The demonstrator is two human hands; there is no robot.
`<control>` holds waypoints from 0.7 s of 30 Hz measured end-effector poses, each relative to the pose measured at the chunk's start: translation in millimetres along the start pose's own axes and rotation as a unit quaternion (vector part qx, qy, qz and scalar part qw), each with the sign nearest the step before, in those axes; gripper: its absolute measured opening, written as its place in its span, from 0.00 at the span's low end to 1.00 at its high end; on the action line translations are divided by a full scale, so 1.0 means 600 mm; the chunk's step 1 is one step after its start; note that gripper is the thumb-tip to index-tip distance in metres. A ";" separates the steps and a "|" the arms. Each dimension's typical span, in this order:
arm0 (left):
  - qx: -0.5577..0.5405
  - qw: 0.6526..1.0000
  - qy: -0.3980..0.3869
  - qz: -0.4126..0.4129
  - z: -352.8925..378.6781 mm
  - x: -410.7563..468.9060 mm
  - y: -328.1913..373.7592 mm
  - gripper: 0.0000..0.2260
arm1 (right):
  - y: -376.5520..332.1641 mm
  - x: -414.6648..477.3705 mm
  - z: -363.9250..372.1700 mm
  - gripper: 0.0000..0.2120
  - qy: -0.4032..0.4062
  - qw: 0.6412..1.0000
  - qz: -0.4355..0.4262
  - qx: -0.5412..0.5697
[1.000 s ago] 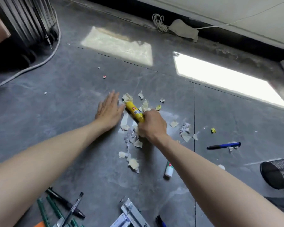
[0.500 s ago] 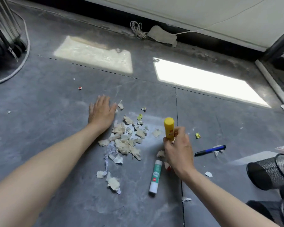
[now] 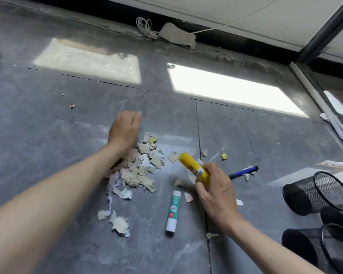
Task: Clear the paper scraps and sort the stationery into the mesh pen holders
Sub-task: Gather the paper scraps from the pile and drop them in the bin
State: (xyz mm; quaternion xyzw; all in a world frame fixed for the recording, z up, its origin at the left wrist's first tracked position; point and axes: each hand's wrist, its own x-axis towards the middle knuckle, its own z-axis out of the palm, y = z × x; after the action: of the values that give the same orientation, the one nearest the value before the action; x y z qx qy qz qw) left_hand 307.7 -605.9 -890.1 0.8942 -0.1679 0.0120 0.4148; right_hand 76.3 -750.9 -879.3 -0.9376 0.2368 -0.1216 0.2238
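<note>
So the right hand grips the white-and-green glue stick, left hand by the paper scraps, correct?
No: the head view shows the right hand gripping the yellow glue stick; the white-and-green glue stick lies on the floor. Left hand is by the paper scraps.

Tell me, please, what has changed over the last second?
The right hand has lifted the yellow glue stick out of the paper scraps and drawn it rightward, keeping its grip. The left hand stays beside the pile. White glue stick and blue pen lie unmoved.
</note>
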 end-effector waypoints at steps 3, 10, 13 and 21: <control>0.121 0.991 0.040 -0.049 -0.031 0.016 -0.062 0.13 | -0.017 0.014 0.017 0.15 -0.006 1.000 -0.017 0.003; 0.198 0.966 -0.020 -0.163 -0.114 0.042 -0.156 0.31 | -0.072 0.025 0.077 0.20 -0.100 0.994 -0.006 0.041; 0.198 0.963 -0.066 -0.172 -0.127 0.062 -0.169 0.35 | -0.077 0.027 0.072 0.19 -0.111 0.993 -0.004 0.043; 0.100 0.975 -0.196 0.021 -0.058 0.021 -0.086 0.22 | -0.075 0.032 0.073 0.19 -0.124 0.991 0.002 0.040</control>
State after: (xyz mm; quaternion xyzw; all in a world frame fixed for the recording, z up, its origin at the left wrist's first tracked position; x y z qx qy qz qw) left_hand 339.7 -552.7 -903.3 0.9125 -0.2626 -0.1376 0.2819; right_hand 124.6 -709.2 -893.6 -0.9352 0.2037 -0.0134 0.2892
